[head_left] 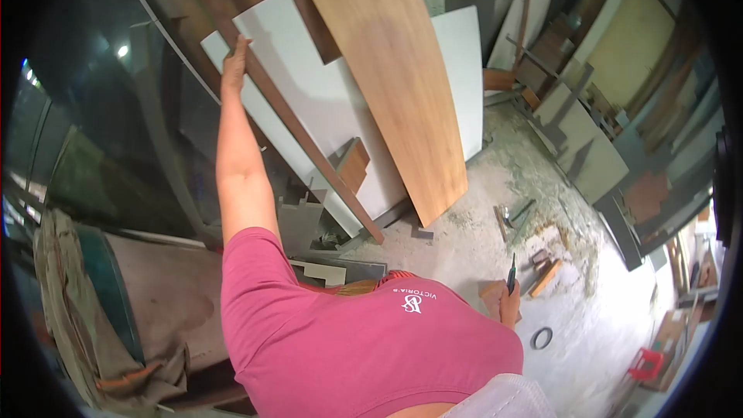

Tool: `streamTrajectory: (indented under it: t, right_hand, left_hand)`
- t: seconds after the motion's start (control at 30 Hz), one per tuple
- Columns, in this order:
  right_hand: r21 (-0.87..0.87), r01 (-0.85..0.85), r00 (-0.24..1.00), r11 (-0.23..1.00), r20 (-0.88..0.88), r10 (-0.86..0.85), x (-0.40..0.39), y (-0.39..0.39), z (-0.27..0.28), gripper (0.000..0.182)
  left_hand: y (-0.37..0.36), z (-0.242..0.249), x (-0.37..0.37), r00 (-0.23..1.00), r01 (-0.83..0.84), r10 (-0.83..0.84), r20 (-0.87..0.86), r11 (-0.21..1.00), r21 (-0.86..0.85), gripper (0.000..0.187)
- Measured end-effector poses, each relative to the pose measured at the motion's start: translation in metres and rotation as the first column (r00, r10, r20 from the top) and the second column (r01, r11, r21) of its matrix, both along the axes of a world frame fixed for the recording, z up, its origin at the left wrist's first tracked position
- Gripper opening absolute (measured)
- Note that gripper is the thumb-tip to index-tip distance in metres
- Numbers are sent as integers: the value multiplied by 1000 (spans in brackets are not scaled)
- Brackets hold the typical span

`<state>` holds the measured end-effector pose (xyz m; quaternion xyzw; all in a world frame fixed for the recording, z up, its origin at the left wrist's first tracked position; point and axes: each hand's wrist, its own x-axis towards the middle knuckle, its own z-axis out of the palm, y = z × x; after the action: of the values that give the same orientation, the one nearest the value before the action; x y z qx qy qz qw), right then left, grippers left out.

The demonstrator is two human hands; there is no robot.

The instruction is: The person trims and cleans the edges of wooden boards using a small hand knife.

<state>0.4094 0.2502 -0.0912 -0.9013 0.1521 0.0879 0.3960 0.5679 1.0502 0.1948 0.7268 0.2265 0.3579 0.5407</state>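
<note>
My left hand (pixel 234 66) is stretched far out, its fingers closed round the upper part of a long narrow brown wooden strip (pixel 309 143). The strip slants down across white panels (pixel 309 70) to the floor. Right of it a wide wood-grain board (pixel 395 70) leans upright. Low by my side, my right hand (pixel 509 308) is closed round a slim dark tool (pixel 511 272) with its pointed tip upward. I cannot make out its exact kind. Near this hand lies an orange-brown wood piece (pixel 546 279) on the floor.
A dark ring, perhaps a tape roll (pixel 542 337), lies on the dusty floor (pixel 464 255). Offcuts and leaning sheets (pixel 580 139) crowd the right. A red plastic stool (pixel 645 364) stands at lower right. Draped cloth (pixel 77 302) covers something at lower left.
</note>
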Motion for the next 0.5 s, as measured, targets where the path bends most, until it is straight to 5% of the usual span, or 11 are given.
streamTrajectory:
  t: [0.1, 0.2, 0.33, 0.47, 0.5]
  right_hand:
    - [-93, 6, 1000, 996, -14, -8, -11, -14, -9, 42]
    - [-146, -46, 997, 988, 52, 54, -16, -19, 4, 44]
    - [-286, 11, 991, 958, 133, 29, -29, -4, 45, 42]
    - [-310, 80, 992, 948, 120, -45, -45, -17, 42, 42]
    - [-310, 99, 991, 945, 117, -65, -50, -20, 40, 42]
  left_hand:
    - [28, -12, 16, 999, 36, -35, 14, 992, -124, 59]
    - [53, -23, 26, 994, 5, 9, -113, 992, 126, 57]
    - [99, -50, 62, 939, -314, 288, -185, 941, -126, 74]
    - [118, -53, 64, 845, -495, 496, -198, 867, 61, 78]
    - [100, -45, 59, 853, -490, 479, -207, 872, -1, 76]
